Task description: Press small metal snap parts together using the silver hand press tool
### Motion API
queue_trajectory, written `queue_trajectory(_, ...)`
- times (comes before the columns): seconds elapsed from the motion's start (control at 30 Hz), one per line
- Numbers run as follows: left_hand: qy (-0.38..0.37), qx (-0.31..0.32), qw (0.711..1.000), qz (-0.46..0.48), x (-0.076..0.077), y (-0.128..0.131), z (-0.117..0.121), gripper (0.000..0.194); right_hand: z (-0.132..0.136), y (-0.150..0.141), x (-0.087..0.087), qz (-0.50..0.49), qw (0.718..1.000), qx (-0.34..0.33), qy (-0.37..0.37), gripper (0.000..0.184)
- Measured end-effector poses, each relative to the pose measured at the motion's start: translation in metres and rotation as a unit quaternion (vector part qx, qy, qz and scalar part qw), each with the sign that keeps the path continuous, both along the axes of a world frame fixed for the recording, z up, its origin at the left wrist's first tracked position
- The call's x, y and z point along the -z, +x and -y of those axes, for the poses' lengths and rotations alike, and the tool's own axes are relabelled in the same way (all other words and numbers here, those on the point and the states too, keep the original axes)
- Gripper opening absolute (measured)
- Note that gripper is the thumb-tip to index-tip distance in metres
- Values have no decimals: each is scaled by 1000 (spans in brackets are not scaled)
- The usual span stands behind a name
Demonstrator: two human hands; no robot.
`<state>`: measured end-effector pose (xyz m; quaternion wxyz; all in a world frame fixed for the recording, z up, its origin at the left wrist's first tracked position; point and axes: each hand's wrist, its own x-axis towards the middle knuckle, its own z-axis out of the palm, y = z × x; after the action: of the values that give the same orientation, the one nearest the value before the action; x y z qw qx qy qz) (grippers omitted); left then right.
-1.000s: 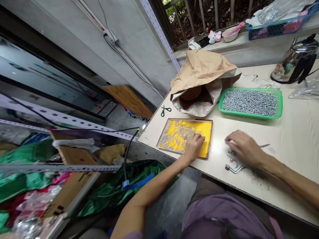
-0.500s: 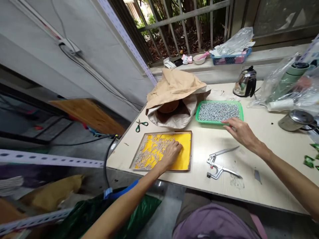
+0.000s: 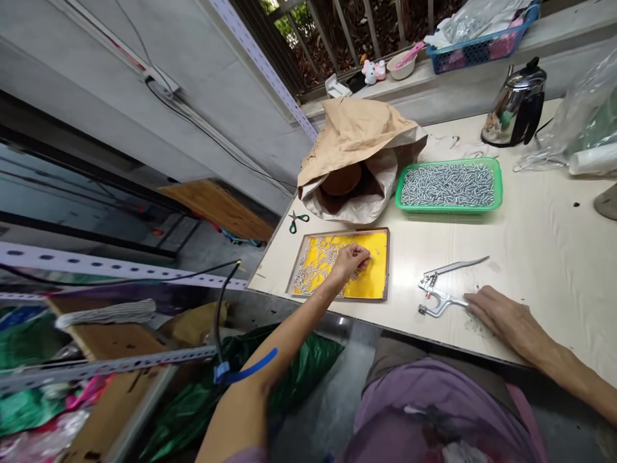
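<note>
A yellow-lined tray (image 3: pixel 373 286) with several small silver pins lies near the table's front edge. My left hand (image 3: pixel 351 260) rests over its middle, fingers curled together in a pinch on some of the pins. My right hand (image 3: pixel 499 317) lies flat on the table, fingers stretched out, its fingertips touching the handle end of the metal snap pliers (image 3: pixel 441 295). A green tray (image 3: pixel 448 186) heaped with silver pins sits farther back. A purple garment (image 3: pixel 434 411) covers my lap.
A brown paper bag (image 3: pixel 359 148) holding a brown bowl stands behind the yellow tray. Green-handled scissors (image 3: pixel 297 220) lie at the table's left edge. A steel kettle (image 3: pixel 518 106), plastic bags (image 3: pixel 585 109) and a blue basket (image 3: pixel 482 38) on the sill are at the back right.
My right hand pulled back from the green tray to the front edge beside the pliers. My left hand closed into a pinch on the yellow tray. The camera tilted down.
</note>
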<state>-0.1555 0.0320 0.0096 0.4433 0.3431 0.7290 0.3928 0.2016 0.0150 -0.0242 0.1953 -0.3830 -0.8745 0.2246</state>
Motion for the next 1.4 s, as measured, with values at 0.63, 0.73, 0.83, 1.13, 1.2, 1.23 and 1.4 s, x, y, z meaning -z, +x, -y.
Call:
queue_trajectory(0.63, -27, -56, 969, 240, -37, 21, 52, 31, -29, -178, -21, -266, 939, -60, -209, 18)
queue_trajectory(0.73, 28, -70, 980, 185, -42, 18, 63, 35, -31, -188, -18, -220, 963, -92, -126, 19)
queue_trajectory(0.83, 52, -39, 987, 148, -41, 33, 73, 38, -34, -178, -22, -169, 979, -109, -25, 25)
queue_trajectory(1.13, -72, 121, 989, 52, 5, 111, 57, 14, -8, -48, -24, -19, 999, -4, 33, 32)
queue_trajectory(1.2, -85, 153, 984, -4, 11, 116, 49, 15, 4, -27, -15, 7, 999, 15, 39, 31)
queue_trajectory(1.23, -87, 169, 981, -32, 13, 117, 46, 16, 10, -20, -10, 18, 999, 25, 43, 31)
queue_trajectory(1.4, -104, 212, 966, -105, 17, 116, 43, 23, 27, -6, 6, 43, 996, 52, 54, 30)
